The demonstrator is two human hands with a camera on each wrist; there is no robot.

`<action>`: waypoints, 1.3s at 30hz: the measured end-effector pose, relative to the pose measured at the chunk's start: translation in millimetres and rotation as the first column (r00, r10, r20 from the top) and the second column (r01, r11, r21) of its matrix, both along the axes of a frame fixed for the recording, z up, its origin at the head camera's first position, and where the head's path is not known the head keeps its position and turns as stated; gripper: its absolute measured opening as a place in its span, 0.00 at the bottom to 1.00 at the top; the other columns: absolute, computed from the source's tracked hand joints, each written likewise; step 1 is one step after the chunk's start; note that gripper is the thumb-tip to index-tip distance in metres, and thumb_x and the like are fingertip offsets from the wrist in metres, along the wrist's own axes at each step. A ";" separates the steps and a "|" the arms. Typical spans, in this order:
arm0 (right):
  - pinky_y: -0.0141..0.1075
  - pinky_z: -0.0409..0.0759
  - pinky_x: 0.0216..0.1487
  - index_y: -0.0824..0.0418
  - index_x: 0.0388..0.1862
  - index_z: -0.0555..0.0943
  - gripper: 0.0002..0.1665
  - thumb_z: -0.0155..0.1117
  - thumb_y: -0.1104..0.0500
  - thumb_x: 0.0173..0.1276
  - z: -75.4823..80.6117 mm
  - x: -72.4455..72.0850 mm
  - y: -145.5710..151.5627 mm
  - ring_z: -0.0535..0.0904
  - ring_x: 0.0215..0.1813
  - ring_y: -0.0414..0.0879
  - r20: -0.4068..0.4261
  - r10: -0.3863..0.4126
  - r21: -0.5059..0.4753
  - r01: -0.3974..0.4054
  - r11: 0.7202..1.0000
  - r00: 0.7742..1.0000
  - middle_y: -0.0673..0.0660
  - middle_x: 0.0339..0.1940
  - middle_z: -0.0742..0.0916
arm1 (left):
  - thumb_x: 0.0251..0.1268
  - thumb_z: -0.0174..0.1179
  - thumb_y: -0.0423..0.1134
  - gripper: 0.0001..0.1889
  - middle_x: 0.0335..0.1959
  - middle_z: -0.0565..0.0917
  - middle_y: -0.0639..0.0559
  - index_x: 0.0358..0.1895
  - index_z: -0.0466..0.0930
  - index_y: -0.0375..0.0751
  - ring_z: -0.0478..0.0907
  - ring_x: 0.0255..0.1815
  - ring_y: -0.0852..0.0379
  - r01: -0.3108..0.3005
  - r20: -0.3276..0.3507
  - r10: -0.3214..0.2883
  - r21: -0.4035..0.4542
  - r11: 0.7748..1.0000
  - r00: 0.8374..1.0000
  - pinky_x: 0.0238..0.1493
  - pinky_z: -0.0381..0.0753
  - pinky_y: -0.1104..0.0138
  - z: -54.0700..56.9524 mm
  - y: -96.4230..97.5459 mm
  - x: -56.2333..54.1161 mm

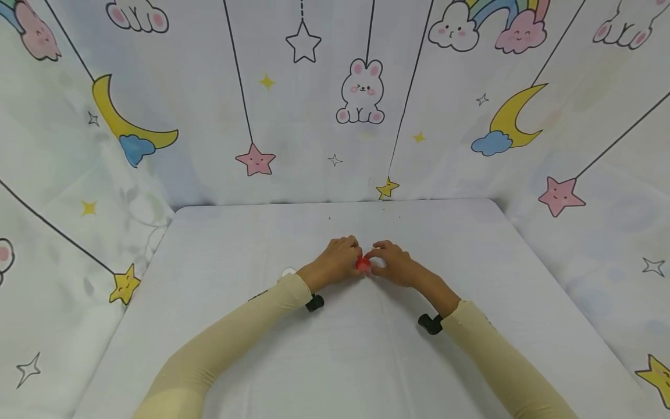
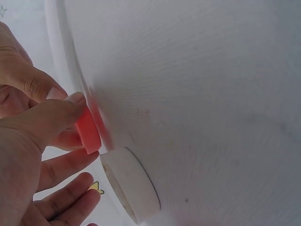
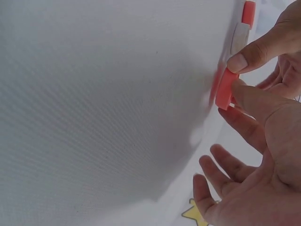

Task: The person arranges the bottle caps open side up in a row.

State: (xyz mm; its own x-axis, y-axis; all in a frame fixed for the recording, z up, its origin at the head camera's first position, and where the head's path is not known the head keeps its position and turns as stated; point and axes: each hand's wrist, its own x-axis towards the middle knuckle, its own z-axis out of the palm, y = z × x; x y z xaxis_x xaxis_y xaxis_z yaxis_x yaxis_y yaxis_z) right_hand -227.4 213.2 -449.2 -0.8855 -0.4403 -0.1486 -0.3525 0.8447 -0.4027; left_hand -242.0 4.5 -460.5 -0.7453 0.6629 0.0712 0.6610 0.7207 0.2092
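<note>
Between both hands, a small red ridged round cap (image 1: 363, 265) stands close over the white table. My left hand (image 1: 337, 259) pinches it between thumb and fingers, the thumb on its upper rim in the left wrist view. My right hand (image 1: 395, 263) grips the same red cap (image 3: 226, 89) from the other side, with thumb and index finger at its edge and the remaining fingers spread loosely. A white round lid-like piece (image 2: 131, 186) lies next to the cap in the left wrist view; in the head view the left wrist partly covers this white piece (image 1: 289, 272).
Beyond the white piece, another red piece (image 3: 249, 13) shows at the top of the right wrist view. The white cloth-covered table (image 1: 335, 361) ends at a back edge against a cloth printed with stars, moons and rabbits (image 1: 361, 93).
</note>
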 end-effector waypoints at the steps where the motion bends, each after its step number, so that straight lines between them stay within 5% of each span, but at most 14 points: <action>1: 0.80 0.66 0.65 0.55 0.64 0.84 0.20 0.68 0.54 0.77 0.0 0.1 -0.4 0.68 0.77 0.68 -0.001 0.001 0.001 -0.001 1.000 1.000 0.68 0.76 0.74 | 0.69 0.71 0.55 0.20 0.58 0.79 0.47 0.50 0.85 0.43 0.77 0.60 0.48 0.001 -0.003 -0.001 -0.003 1.000 1.000 0.68 0.74 0.51 -0.5 -0.1 -0.2; 22: 0.74 0.71 0.63 0.54 0.62 0.85 0.19 0.69 0.53 0.76 -6.2 -0.4 -5.9 0.70 0.76 0.66 -0.044 0.025 0.024 -0.024 0.999 0.999 0.68 0.75 0.76 | 0.69 0.71 0.56 0.21 0.58 0.79 0.47 0.52 0.84 0.43 0.77 0.60 0.47 -0.027 0.003 0.027 -0.034 0.999 1.000 0.68 0.73 0.51 -4.3 -3.3 2.2; 28: 0.75 0.71 0.64 0.55 0.64 0.85 0.21 0.69 0.52 0.76 -4.7 -2.8 -8.1 0.69 0.76 0.66 -0.041 0.028 0.042 -0.027 0.999 0.999 0.67 0.75 0.75 | 0.66 0.71 0.61 0.29 0.60 0.79 0.46 0.58 0.83 0.42 0.77 0.62 0.47 -0.042 0.018 0.042 -0.040 0.998 0.999 0.68 0.74 0.51 -3.3 -5.1 1.2; 33: 0.76 0.70 0.65 0.56 0.69 0.82 0.25 0.69 0.50 0.76 -1.9 -1.0 -6.7 0.69 0.77 0.67 -0.039 0.015 0.057 -0.013 0.998 0.999 0.68 0.76 0.74 | 0.67 0.70 0.63 0.36 0.66 0.78 0.43 0.67 0.79 0.40 0.76 0.67 0.44 -0.063 0.077 0.062 0.010 0.998 0.995 0.70 0.74 0.48 6.4 -11.1 0.7; 39: 0.74 0.69 0.69 0.59 0.76 0.75 0.32 0.67 0.52 0.78 2.2 -1.4 -5.1 0.69 0.78 0.66 -0.075 -0.018 0.037 0.021 0.999 0.997 0.68 0.77 0.73 | 0.75 0.64 0.57 0.33 0.71 0.75 0.42 0.72 0.74 0.38 0.74 0.71 0.43 -0.115 0.100 0.107 0.073 0.991 0.989 0.73 0.72 0.46 21.7 -27.9 -1.0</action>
State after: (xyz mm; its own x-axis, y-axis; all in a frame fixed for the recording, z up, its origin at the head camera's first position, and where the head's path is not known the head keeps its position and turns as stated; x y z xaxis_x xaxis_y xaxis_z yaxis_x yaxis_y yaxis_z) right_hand -228.8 208.1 -447.0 -0.9032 -0.4179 -0.0983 -0.3633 0.8661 -0.3434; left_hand -243.0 -23.4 -438.8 -0.8197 0.5711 0.0451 0.5524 0.7671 0.3263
